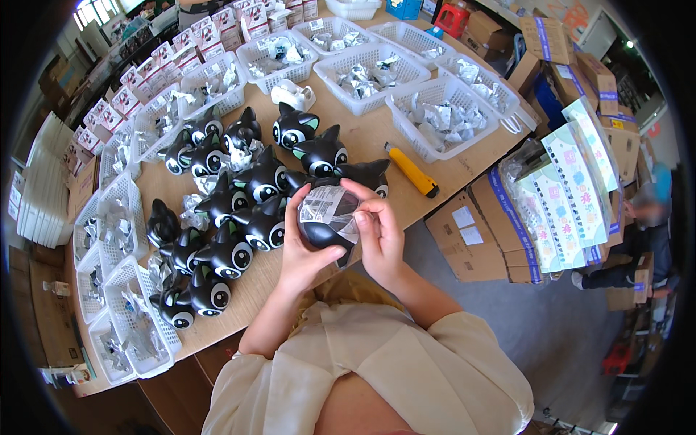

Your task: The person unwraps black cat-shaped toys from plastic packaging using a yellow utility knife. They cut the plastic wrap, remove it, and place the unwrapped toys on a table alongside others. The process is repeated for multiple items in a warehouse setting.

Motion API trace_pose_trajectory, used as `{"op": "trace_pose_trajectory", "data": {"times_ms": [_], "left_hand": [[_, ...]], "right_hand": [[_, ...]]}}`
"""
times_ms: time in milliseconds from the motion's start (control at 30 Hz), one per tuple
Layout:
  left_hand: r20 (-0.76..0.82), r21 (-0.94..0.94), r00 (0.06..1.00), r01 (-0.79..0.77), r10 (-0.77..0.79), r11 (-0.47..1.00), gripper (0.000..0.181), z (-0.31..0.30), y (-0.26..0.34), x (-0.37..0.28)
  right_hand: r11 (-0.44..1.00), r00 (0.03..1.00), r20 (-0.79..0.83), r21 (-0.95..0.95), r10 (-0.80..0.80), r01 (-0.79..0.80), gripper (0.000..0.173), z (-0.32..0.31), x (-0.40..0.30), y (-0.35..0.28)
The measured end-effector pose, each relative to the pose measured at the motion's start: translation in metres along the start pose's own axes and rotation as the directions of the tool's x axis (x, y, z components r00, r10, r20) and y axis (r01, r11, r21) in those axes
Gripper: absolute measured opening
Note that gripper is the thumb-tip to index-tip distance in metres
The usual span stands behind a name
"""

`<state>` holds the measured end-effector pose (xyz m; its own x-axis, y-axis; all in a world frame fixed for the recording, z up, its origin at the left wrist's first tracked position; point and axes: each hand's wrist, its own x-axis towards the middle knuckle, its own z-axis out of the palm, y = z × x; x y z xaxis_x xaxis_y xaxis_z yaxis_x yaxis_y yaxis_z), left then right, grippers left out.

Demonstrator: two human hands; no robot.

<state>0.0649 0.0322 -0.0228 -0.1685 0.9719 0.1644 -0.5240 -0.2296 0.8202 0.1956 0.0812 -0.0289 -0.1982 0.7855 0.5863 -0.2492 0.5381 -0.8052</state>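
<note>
Above the table's front edge I hold a black cat-shaped figure [321,234], a pointed ear hanging down. My left hand [304,250] cups it from the left, thumb along its lower side. Across its top lies clear plastic film with a printed label [319,205]. The fingertips of my right hand [380,234] pinch the film at the right. Whether the film is a bag or a loose sheet, I cannot tell. Just beyond and to the left stand several black cat heads [266,176] with big white eyes, crumpled silver foil packets [243,157] among them.
White plastic baskets [375,100] of foil packets ring the table [359,130]. A yellow utility knife [411,169] lies at the right; a white tape dispenser [293,97] stands farther back. Printed boxes [204,38] line the far side. Cartons [473,239] stand on the floor at right, near another person [650,217].
</note>
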Motion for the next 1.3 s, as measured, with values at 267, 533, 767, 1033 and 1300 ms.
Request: {"op": "trace_pose_trajectory", "data": {"times_ms": [267,533,767,1033,1300], "left_hand": [[0.016,0.319,0.990,-0.140,0.142,0.938,0.106,-0.007,-0.013,-0.004],[0.222,0.478,0.962,-0.248,0.157,0.843,0.102,-0.020,0.008,0.002],[0.416,0.653,0.886,-0.447,0.203,0.611,0.101,-0.009,0.024,0.000],[0.235,0.748,0.971,-0.215,0.053,0.628,0.103,0.004,0.017,-0.011],[0.291,0.685,0.954,-0.262,0.075,0.679,0.102,0.003,0.015,-0.006]], "right_hand": [[0.998,0.987,-0.160,-0.058,0.015,-0.024,0.004,-0.004,0.000,-0.004],[0.998,0.997,0.071,0.065,-0.010,0.006,0.020,-0.017,0.003,0.001],[0.990,0.964,0.247,0.068,0.102,-0.122,0.076,-0.011,0.003,0.000],[0.999,1.000,-0.001,0.051,-0.009,0.009,0.044,-0.006,-0.004,-0.006],[0.998,0.998,-0.039,0.027,-0.057,0.058,0.022,-0.012,-0.011,-0.013]]}}
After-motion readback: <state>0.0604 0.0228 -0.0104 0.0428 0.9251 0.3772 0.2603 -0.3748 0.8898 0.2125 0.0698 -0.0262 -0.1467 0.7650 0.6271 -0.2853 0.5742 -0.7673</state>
